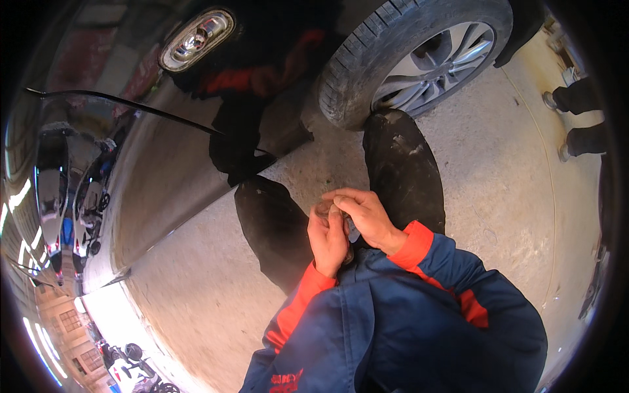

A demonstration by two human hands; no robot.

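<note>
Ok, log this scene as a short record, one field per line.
Hands: left hand and right hand together in front of the body
Held item: cannot tell, space between hands mostly hidden
Sleeves: dark blue sleeves with orange-red cuffs
Vehicle: dark, shiny car
Wheel: wheel with silver spokes, upper right
Lamp: oval lamp, upper left
Others: dark trouser legs, right edge

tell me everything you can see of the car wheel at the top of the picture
The wheel has a dark, dusty, rubber-looking tyre with blocky tread showing on the left, and a silver, metallic-looking spoked rim. It appears slanted beside the black car body, cropped above. The person's right knee overlaps its lower edge; contact is unclear.
</note>
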